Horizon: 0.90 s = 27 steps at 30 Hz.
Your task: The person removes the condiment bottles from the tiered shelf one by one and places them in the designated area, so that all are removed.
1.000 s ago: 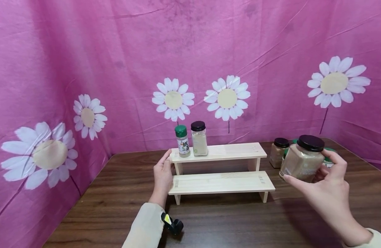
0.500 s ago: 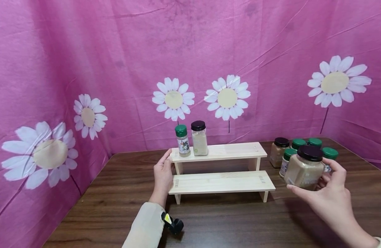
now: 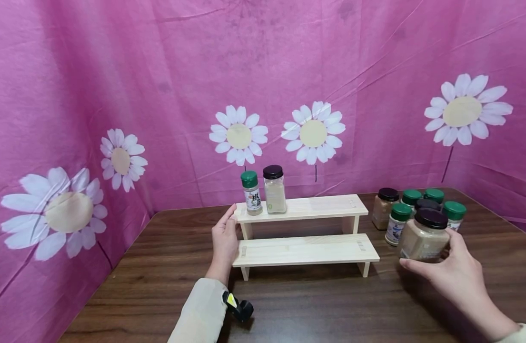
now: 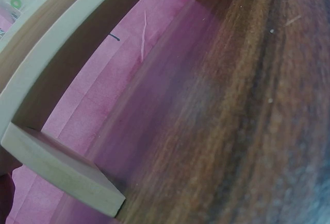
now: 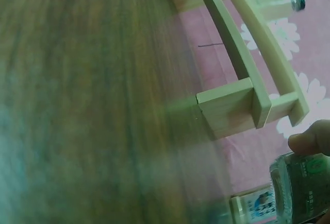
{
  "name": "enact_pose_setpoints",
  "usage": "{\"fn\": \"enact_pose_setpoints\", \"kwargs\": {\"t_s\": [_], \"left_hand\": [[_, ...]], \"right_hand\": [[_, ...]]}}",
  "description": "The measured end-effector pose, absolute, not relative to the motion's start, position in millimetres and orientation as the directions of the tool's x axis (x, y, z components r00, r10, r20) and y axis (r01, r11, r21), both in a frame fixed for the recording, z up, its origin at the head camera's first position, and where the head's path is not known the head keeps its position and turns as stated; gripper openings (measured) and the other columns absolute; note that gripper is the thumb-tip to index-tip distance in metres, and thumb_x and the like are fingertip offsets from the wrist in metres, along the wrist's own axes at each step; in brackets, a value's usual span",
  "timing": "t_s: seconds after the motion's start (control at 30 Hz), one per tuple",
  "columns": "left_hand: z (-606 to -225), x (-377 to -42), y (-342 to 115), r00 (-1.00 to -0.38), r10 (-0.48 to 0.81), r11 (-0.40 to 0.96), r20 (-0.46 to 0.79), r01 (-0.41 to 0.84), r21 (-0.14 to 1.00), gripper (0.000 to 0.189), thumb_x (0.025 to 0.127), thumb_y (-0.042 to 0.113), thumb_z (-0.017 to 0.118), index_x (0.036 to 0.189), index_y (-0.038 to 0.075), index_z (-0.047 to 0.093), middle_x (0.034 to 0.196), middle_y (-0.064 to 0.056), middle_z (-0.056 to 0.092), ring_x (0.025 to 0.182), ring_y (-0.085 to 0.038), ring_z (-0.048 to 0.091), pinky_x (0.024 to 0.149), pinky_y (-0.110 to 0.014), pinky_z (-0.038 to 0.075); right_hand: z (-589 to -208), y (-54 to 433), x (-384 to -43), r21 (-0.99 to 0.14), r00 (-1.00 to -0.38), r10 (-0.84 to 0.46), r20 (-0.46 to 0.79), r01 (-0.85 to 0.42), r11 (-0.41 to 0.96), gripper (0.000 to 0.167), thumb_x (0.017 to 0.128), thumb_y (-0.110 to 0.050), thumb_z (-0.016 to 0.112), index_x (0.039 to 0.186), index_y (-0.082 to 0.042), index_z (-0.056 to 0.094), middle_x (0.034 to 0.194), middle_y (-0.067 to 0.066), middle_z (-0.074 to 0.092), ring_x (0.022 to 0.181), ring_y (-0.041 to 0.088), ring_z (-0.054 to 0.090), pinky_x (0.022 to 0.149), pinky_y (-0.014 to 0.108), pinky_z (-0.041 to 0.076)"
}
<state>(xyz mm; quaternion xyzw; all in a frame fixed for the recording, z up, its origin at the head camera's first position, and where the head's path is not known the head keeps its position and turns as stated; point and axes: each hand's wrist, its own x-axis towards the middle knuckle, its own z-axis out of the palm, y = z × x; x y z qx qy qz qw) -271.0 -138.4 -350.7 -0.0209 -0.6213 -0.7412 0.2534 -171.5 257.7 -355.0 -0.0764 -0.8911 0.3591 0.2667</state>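
In the head view my right hand [image 3: 457, 271] grips a wide glass jar [image 3: 424, 238] with a black lid and tan powder, thumb low in front and fingers around its far right side. The jar is upright, just in front of a group of spice jars. My left hand [image 3: 224, 238] holds the left end of a two-tier wooden rack [image 3: 307, 252] at its upper tier. On that tier stand a green-capped shaker [image 3: 253, 200] and a black-lidded jar [image 3: 275, 195] of pale powder. The right wrist view shows the gripped jar [image 5: 304, 188] at lower right, partly cut off.
Behind the gripped jar stand a black-lidded brown jar [image 3: 384, 212], a green-capped shaker [image 3: 395, 228] and several other jars, partly hidden. A pink flowered cloth [image 3: 168, 95] hangs behind the wooden table [image 3: 160, 286]. A black wrist camera [image 3: 241, 309] sits at my left cuff.
My right hand has carried the gripped jar down and slightly right, uncovering the jars behind it, including another dark lid. My left hand, the rack and the jars on it have stayed put.
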Motion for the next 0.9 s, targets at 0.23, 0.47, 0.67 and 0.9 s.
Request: {"fn": "enact_pose_setpoints", "kwargs": {"t_s": [0.23,0.47,0.67,0.9], "left_hand": [[-349,-271,-138,-0.874,-0.348,-0.099,0.339,0.393,0.914,0.04,0.09,0.001,0.039,0.127,-0.003,0.053,0.128,-0.022,0.053,0.103,-0.015,0.056,0.094,-0.034,0.046],[-350,-270,-138,-0.879,-0.348,-0.125,0.327,0.389,0.913,0.04,0.09,0.0,0.039,0.128,-0.003,0.052,0.127,-0.023,0.053,0.101,-0.013,0.058,0.093,-0.032,0.047],[-351,-270,-138,-0.877,-0.347,-0.126,0.332,0.395,0.91,0.04,0.09,0.0,0.039,0.128,-0.005,0.051,0.128,-0.023,0.052,0.101,-0.012,0.057,0.095,-0.034,0.046],[-352,-270,-139,-0.87,-0.344,-0.111,0.352,0.41,0.905,0.04,0.09,0.0,0.039,0.128,-0.005,0.052,0.13,-0.023,0.051,0.103,-0.012,0.056,0.096,-0.034,0.045]], "right_hand": [[-361,265,-176,-0.717,-0.864,0.35,0.363,-0.019,0.697,0.102,0.06,-0.028,0.085,0.138,0.001,0.026,0.117,0.034,0.047,0.099,0.05,0.045,0.067,0.038,0.035],[-368,270,-180,-0.706,-0.881,0.327,0.341,-0.011,0.708,0.102,0.058,-0.025,0.086,0.135,0.006,0.025,0.113,0.035,0.047,0.095,0.048,0.047,0.065,0.038,0.036],[-377,274,-184,-0.707,-0.882,0.318,0.348,-0.024,0.707,0.105,0.055,-0.021,0.087,0.135,0.006,0.024,0.111,0.034,0.048,0.092,0.047,0.048,0.064,0.034,0.035],[-379,273,-188,-0.73,-0.894,0.31,0.324,-0.028,0.683,0.109,0.055,-0.019,0.087,0.137,0.005,0.021,0.114,0.034,0.045,0.096,0.047,0.045,0.068,0.036,0.034]]}}
